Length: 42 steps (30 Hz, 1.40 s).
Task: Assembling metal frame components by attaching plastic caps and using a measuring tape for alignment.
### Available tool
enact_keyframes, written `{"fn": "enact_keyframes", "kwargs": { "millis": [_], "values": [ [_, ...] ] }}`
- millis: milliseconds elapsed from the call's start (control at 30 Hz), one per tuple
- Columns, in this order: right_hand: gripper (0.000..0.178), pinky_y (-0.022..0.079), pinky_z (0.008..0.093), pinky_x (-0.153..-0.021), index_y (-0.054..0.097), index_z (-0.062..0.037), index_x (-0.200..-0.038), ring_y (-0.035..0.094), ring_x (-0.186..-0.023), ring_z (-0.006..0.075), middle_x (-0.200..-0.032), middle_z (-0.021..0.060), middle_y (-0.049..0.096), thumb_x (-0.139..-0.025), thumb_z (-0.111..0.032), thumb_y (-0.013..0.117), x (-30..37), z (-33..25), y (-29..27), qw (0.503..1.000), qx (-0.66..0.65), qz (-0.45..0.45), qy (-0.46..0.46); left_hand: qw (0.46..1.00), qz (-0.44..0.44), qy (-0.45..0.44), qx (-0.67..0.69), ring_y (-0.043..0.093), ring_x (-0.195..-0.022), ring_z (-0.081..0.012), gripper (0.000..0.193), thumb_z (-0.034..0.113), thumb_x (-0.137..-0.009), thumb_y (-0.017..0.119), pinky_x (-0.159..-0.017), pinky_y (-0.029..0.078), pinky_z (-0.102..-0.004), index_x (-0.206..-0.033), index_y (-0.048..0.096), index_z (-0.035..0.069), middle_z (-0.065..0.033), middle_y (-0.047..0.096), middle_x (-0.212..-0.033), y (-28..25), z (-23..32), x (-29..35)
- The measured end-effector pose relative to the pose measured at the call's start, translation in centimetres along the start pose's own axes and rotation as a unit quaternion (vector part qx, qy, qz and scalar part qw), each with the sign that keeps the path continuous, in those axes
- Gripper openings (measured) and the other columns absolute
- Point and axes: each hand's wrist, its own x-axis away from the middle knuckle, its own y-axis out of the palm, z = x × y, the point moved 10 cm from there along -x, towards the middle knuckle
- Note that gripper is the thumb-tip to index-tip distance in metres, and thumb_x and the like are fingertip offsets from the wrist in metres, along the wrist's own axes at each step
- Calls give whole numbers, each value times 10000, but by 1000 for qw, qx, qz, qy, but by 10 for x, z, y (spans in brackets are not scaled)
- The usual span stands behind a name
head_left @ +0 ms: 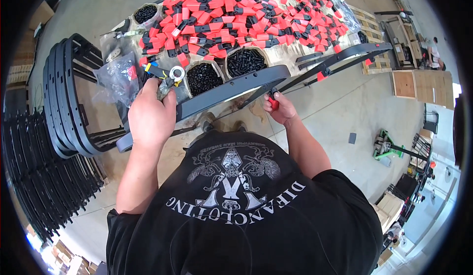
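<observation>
My left hand point(152, 112) is closed at the table's near left edge, its fingers bent round a greyish hand tool point(166, 89) whose exact kind I cannot make out. Beside those fingers are a yellow-and-black piece point(156, 71) and a pale ring-shaped end point(177, 73); whether they belong to the tool is unclear. My right hand point(282, 109) pinches a red-and-black plastic clip point(273, 100) just below a dark curved frame point(231, 87). This long frame lies across the table's near edge, in front of both hands.
A heap of red-and-black clips point(217, 21) covers the table. Tubs of black bolts point(245, 62) and small black parts point(203, 78) stand near me. A clear plastic bag point(118, 78) lies left. Curved frames point(66, 93) are stacked at left; a green pallet jack point(387, 146) stands right.
</observation>
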Motion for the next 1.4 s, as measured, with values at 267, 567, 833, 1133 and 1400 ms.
{"fn": "enact_keyframes", "kwargs": {
  "millis": [267, 567, 833, 1133, 1400],
  "values": [
    [289, 289, 245, -482, 564, -89, -974, 361, -522, 77, -781, -4, 525, -992, -363, 653, 23, -1, 15, 993, 53, 65, 86, 998, 9, -47, -32, 664, -913, -456, 296, 241, -910, 657, -797, 516, -524, -1103, 646, 16, -250, 701, -972, -3, 2, 2],
    [342, 287, 272, -423, 520, -131, -854, 373, -451, 80, -682, -18, 482, -929, -384, 737, 61, -47, 62, 923, 236, 184, 241, 998, 32, -43, -17, 667, -889, -458, 274, 241, -914, 665, -776, 518, -517, -1062, 653, 10, -256, 697, -914, -9, 3, 6],
    [287, 495, 401, -501, 673, -20, -812, 632, -530, 258, -674, 133, 663, -875, -294, 734, 45, -45, 19, 762, 631, 147, 23, 998, 51, -44, -9, 660, -926, -461, 307, 255, -922, 651, -803, 511, -524, -1100, 656, 5, -264, 696, -976, -14, 8, 11],
    [395, 534, 481, -912, 639, -55, -1114, 681, -1033, 418, -1044, 235, 715, -849, -346, 687, -6, -30, -22, 712, 636, 286, -84, 996, 43, -72, -38, 664, -914, -462, 338, 280, -928, 653, -797, 513, -507, -1127, 670, 7, -270, 695, -939, -2, 2, 5],
    [507, 531, 490, -913, 588, -10, -1075, 677, -1049, 425, -1035, 258, 707, -795, -402, 745, -5, -37, -19, 705, 674, 216, -46, 995, 68, -68, -31, 673, -856, -444, 300, 288, -930, 659, -763, 517, -491, -1050, 670, 13, -245, 698, -886, -5, 3, 9]
  ]
}}
